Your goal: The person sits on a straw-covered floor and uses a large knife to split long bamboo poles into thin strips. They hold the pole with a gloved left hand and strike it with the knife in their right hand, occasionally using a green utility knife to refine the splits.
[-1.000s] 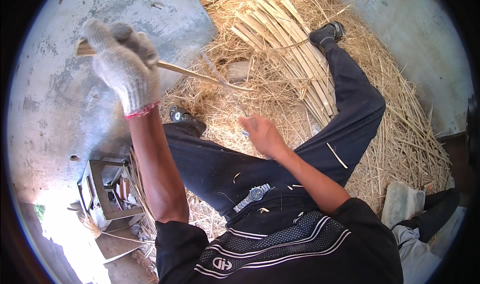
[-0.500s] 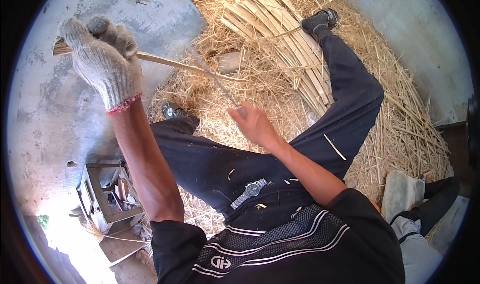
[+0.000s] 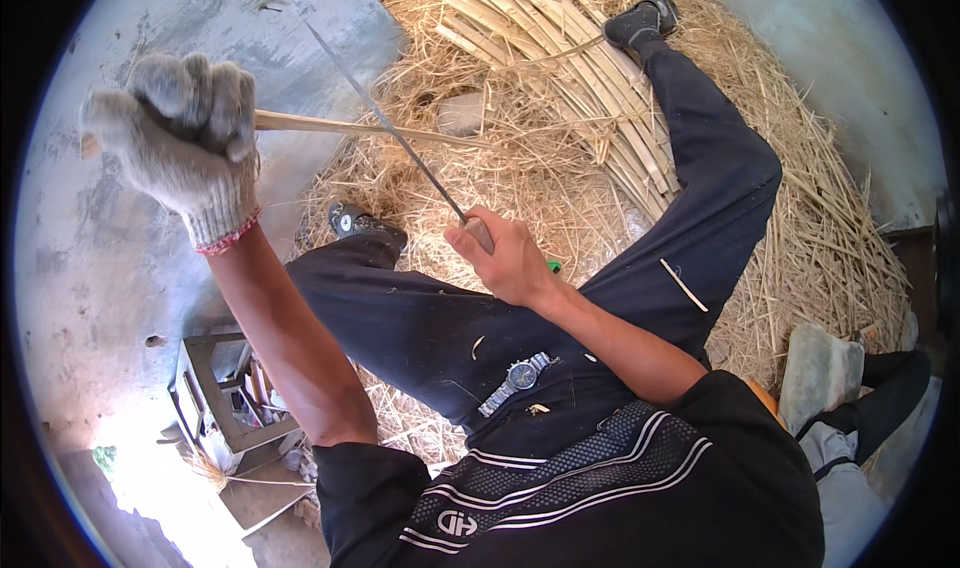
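Note:
My left hand point(image 3: 185, 133), in a grey knit work glove with a red-edged cuff, is closed around a long thin split-bamboo strip point(image 3: 330, 125). One end pokes out past the thumb side; the other reaches right over the shavings. In my bare right hand point(image 3: 505, 258) is the wooden handle of a long, narrow-bladed knife point(image 3: 405, 146). Its blade slants up and to the left, crossing the strip in this view; whether the two touch I cannot tell. A metal wristwatch point(image 3: 519, 377) lies on my dark trousers between my thighs.
A bundle of split strips point(image 3: 590, 78) lies by my right foot point(image 3: 640, 23) on a thick layer of shavings point(image 3: 800, 238). Pale walls rise at both sides. An open box of odds and ends point(image 3: 235, 398) stands at lower left, a grey block point(image 3: 820, 376) at lower right.
My left hand has come down and slightly left with the strip. The knife, blurred before, is now sharp, its tip farther up and left; my right hand has barely shifted.

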A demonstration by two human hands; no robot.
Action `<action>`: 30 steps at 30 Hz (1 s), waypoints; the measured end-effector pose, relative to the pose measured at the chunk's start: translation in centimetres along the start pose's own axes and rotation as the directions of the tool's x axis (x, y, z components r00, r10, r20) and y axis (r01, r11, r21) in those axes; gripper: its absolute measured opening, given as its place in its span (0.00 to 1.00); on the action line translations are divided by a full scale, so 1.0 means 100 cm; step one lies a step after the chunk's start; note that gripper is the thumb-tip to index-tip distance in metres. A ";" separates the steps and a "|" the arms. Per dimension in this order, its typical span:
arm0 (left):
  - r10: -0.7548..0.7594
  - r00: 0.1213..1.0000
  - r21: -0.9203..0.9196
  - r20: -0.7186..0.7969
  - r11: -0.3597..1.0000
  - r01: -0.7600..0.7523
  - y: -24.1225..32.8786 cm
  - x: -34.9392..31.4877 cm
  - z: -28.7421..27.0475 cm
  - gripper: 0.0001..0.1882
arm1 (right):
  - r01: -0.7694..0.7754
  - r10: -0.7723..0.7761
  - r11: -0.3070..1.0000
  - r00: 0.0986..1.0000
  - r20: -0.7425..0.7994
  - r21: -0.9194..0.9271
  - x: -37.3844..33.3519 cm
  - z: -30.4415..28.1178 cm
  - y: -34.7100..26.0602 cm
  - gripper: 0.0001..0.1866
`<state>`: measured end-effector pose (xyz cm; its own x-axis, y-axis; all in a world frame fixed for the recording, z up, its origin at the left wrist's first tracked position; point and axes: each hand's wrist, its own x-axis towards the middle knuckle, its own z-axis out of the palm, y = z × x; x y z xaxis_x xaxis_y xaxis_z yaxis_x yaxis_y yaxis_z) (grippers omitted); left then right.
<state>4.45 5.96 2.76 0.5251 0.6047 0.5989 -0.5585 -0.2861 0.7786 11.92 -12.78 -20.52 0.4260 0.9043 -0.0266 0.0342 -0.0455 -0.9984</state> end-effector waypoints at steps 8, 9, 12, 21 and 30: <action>-0.127 0.913 -0.234 0.387 0.945 0.230 0.001 0.008 -0.048 0.35 | -0.293 0.266 0.929 0.953 -0.143 -0.227 0.005 -0.014 0.016 0.28; -0.117 0.903 -0.234 0.414 0.945 0.230 -0.002 0.009 -0.047 0.35 | -0.345 0.320 0.915 0.937 -0.140 -0.212 0.006 -0.018 0.022 0.23; -0.071 0.919 -0.184 0.387 0.971 0.152 -0.003 0.005 -0.041 0.32 | -0.369 0.371 0.927 0.929 0.017 -0.072 -0.011 -0.025 -0.025 0.23; -0.091 0.950 -0.237 0.300 0.957 0.167 -0.008 -0.007 -0.039 0.31 | -0.047 0.041 0.996 0.996 -0.081 -0.074 0.014 0.002 -0.006 0.25; -0.043 0.851 -0.291 0.524 0.929 0.227 0.000 -0.005 -0.044 0.29 | 0.099 -0.098 0.993 0.995 0.008 -0.070 -0.006 0.000 -0.046 0.25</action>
<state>1.35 8.96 1.60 0.8072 0.1375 0.5740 -0.5872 0.0877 0.8047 11.49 -13.08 -15.88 0.4132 0.9078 0.0713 0.1393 0.0143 -0.9901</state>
